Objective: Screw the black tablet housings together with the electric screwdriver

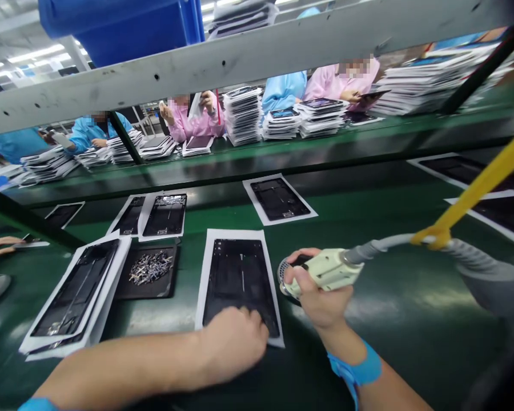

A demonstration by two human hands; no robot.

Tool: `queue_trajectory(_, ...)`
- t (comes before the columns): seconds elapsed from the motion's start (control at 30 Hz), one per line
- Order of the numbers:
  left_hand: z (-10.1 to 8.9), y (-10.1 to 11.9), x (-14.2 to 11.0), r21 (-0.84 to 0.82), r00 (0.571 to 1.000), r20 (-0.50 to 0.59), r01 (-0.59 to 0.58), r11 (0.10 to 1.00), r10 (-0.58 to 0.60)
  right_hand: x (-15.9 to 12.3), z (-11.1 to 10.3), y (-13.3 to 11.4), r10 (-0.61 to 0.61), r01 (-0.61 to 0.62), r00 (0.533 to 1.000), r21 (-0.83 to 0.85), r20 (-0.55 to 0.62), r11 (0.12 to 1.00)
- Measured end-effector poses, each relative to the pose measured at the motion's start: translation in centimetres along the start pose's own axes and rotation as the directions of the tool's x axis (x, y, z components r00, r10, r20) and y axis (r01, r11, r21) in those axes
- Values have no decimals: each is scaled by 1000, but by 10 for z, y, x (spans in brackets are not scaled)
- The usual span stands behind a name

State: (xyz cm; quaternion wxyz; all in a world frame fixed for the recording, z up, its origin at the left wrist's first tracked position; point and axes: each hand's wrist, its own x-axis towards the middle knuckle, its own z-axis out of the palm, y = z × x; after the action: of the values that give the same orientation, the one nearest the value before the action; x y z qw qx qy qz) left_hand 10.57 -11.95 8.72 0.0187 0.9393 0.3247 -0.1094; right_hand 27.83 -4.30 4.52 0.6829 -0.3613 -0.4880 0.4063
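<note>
A black tablet housing (239,274) lies on a white sheet (204,268) on the green bench before me. Over the housing's lower right end is my left hand (237,337), closed with its fingers curled down; whatever they pinch is hidden. My right hand (319,297) is wrapped round a pale green hand-held tool (332,268), just right of the sheet. The tool's round perforated metal nose (284,277) points left, and a grey cable (394,242) leaves its rear end. Left of the housing, a dark tray (149,291) bears a heap of small metallic parts (151,267).
Stacked housings on white sheets (75,297) lie at left. More housings (165,214) stand along the far side. A yellow strap (480,182) holds the cable up at right. A co-worker's hand (2,247) shows at left; co-workers sit behind a white beam (223,63).
</note>
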Motion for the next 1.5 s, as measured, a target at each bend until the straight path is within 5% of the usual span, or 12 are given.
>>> queue_trajectory(0.2,53,72,-6,-219,983,1,-180,959,185,2,1,-1,-37,36,999,-28,-11,999)
queue_trajectory(0.27,55,64,-8,-301,983,14,-171,938,184,2,1,-2,-38,37,999,-30,-14,999)
queue_trajectory(0.33,43,27,-13,-366,997,74,24,930,3,3,1,-1,-32,31,999,-34,-14,999)
queue_trajectory(0.37,34,-3,-16,-368,970,133,238,899,-202,3,2,-1,-30,29,999,-36,-12,999)
queue_trajectory(0.4,24,-38,-20,-309,845,182,534,787,-502,3,2,-1,-29,28,1000,-37,-10,999)
queue_trajectory(0.43,15,-77,-22,-245,737,156,673,698,-657,2,3,-1,-29,28,1000,-37,-7,999)
queue_trajectory(0.53,0,-189,-27,-108,416,95,907,406,-904,2,4,0,-37,37,999,-48,2,998)
queue_trajectory(0.6,3,-242,-28,-80,306,113,951,298,-945,2,4,1,-39,40,999,-65,6,997)
queue_trajectory(0.7,18,-285,-27,-62,227,150,973,220,-962,2,1,2,-45,46,999,-85,4,995)
queue_trajectory(0.97,33,-312,-29,-44,218,202,976,213,-955,4,-4,5,-40,39,999,-130,-8,991)
queue_trajectory(1.23,27,-306,-30,-47,214,211,977,208,-954,7,0,0,-29,29,1000,-138,0,990)
queue_trajectory(1.5,9,-274,23,-131,340,106,936,326,-934,7,0,0,-14,12,1000,-116,-17,993)
